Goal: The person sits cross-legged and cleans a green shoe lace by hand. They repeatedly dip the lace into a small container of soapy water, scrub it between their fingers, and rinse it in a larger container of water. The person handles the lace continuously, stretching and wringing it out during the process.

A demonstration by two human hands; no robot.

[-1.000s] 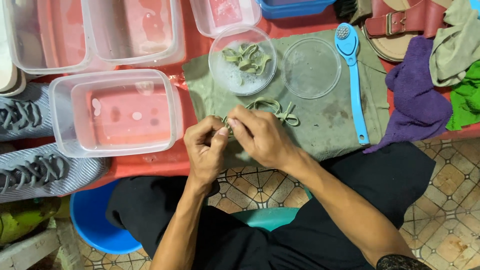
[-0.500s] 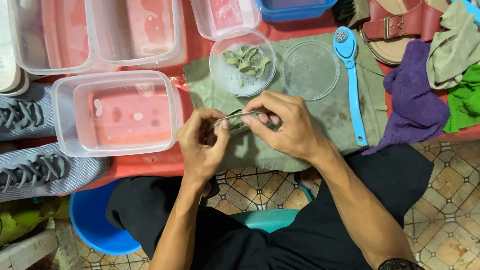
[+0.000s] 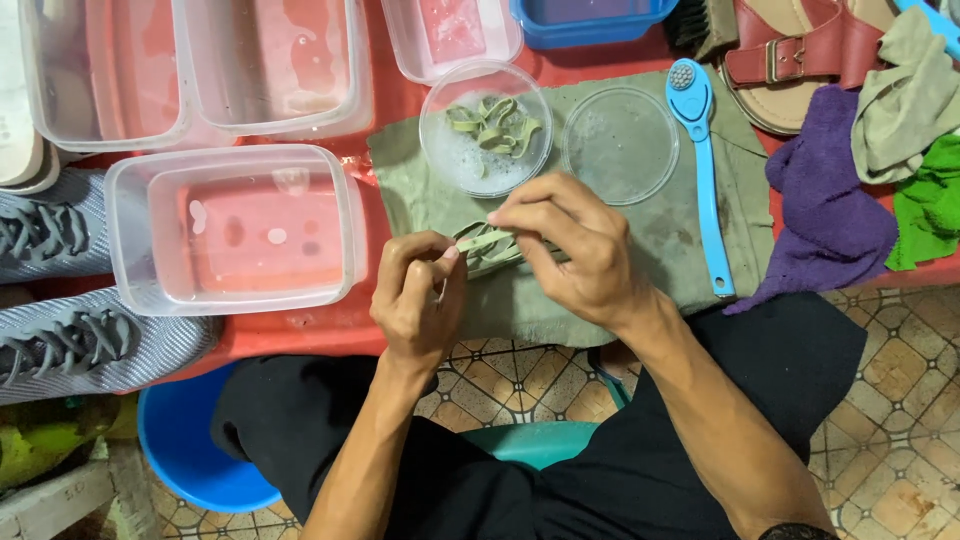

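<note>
A flat grey-green shoelace [image 3: 487, 248] stretches between my two hands over a grey-green cloth [image 3: 660, 250] on the red table. My left hand [image 3: 420, 300] pinches one end of it near the cloth's front left. My right hand [image 3: 570, 245] grips the bundled rest of the lace just to the right. Behind my hands stands a round clear bowl [image 3: 440, 150] with soapy water and another coiled lace [image 3: 495, 125] in it.
A clear round lid [image 3: 620, 145] and a blue long-handled brush [image 3: 705, 180] lie on the cloth. A clear tub of water [image 3: 235, 230] sits left, with more tubs behind. Grey sneakers [image 3: 70, 340] lie far left; purple [image 3: 830, 210] and green rags and a brown sandal [image 3: 790, 55] far right.
Both hands moved from close together to apart, drawing the lace out between them. My right hand shifted back and to the right, away from the table's front edge.
</note>
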